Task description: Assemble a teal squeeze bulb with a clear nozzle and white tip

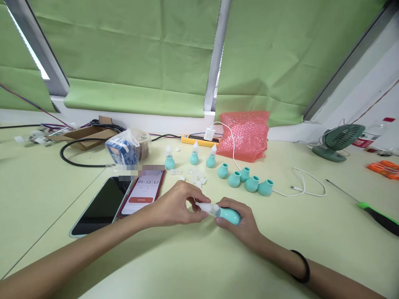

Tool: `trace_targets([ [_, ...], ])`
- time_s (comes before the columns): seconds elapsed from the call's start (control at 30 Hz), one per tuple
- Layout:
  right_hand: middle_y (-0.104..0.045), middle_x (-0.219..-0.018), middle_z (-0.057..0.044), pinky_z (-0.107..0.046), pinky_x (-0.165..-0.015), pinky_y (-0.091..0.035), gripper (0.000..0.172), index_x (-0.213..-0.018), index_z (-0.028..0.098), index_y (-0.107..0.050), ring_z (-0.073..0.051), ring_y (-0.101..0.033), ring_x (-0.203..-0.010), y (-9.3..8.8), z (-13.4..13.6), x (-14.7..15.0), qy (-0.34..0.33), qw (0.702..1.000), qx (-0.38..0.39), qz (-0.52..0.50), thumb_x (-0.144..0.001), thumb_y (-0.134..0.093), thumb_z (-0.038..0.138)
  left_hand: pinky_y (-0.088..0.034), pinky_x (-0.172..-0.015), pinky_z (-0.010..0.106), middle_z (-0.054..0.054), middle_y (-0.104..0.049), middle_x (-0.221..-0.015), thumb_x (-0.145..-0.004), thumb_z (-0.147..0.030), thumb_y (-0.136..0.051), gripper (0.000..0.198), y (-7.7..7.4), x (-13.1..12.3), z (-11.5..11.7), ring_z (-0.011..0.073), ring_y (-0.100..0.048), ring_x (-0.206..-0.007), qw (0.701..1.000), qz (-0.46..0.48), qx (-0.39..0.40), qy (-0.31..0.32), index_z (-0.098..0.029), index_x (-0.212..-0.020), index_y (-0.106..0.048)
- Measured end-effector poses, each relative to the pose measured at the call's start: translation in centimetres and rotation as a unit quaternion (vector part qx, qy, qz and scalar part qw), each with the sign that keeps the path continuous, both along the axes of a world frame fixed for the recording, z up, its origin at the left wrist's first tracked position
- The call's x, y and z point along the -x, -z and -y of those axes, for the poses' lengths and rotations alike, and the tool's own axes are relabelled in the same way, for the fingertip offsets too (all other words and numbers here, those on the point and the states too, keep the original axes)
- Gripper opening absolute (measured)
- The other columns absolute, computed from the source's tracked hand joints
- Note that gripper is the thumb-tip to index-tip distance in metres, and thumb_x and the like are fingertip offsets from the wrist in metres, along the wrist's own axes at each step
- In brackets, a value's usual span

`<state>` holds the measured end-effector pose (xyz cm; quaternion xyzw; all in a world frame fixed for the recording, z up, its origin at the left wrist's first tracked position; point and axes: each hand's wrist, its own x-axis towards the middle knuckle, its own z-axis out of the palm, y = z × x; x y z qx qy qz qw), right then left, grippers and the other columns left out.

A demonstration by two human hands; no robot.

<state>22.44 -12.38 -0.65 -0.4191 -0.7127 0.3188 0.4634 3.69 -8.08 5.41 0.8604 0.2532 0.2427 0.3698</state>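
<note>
My right hand (238,218) grips a teal rubber bulb (230,215) lying on its side, its white translucent nozzle (204,207) pointing left. The fingertips of my left hand (183,203) close around that nozzle. Behind my hands, small white translucent parts (198,178) lie scattered. Three upright teal bulbs with white tips, one of them at the left (169,160), stand farther back. To the right of these sit several open teal bulbs (233,179) without tips.
Two phones, one dark (101,205) and one showing a timer (141,193), lie left. Behind are a red bubble-wrap bag (245,137), a yellow power strip (193,141) and a cardboard box (84,137). Rightward are a white cable (307,192), screwdriver (378,218) and green fan (341,139).
</note>
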Motion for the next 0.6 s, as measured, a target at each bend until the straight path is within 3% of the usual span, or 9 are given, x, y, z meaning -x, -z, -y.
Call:
trace_targets([
  [0.2,-0.052,-0.066,0.000,-0.023,-0.053,-0.040,0.016,-0.074,0.017,-0.055,-0.012,-0.047,-0.059,-0.14,0.18,0.28,-0.015,0.998,0.060,-0.022,-0.070,-0.058,0.032,-0.048,-0.058,0.018,0.003,-0.063,-0.074,-0.065,-0.018,-0.058,0.020,0.16,-0.20,-0.02,0.0094,-0.054,-0.061,0.998,0.005,0.059,-0.011,-0.011,-0.083,-0.064],
  [0.5,-0.048,-0.062,0.001,-0.021,-0.050,-0.037,0.021,-0.072,0.016,-0.057,-0.010,-0.042,-0.055,-0.07,0.22,0.03,-0.023,0.988,0.145,-0.042,-0.069,-0.058,0.037,-0.044,-0.056,0.017,0.001,-0.062,-0.069,-0.069,-0.016,-0.056,0.015,-0.06,0.07,0.04,0.0090,-0.054,-0.058,0.999,-0.027,-0.025,0.036,-0.012,-0.081,-0.065],
  [0.6,-0.050,-0.062,0.000,-0.021,-0.052,-0.038,0.023,-0.074,0.016,-0.057,-0.011,-0.044,-0.056,-0.03,0.07,-0.14,-0.051,0.983,0.170,-0.055,-0.071,-0.056,0.038,-0.045,-0.057,0.018,0.002,-0.062,-0.071,-0.069,-0.018,-0.057,0.017,0.07,0.00,-0.03,0.0097,-0.055,-0.059,0.999,-0.016,-0.006,0.029,-0.012,-0.083,-0.064],
])
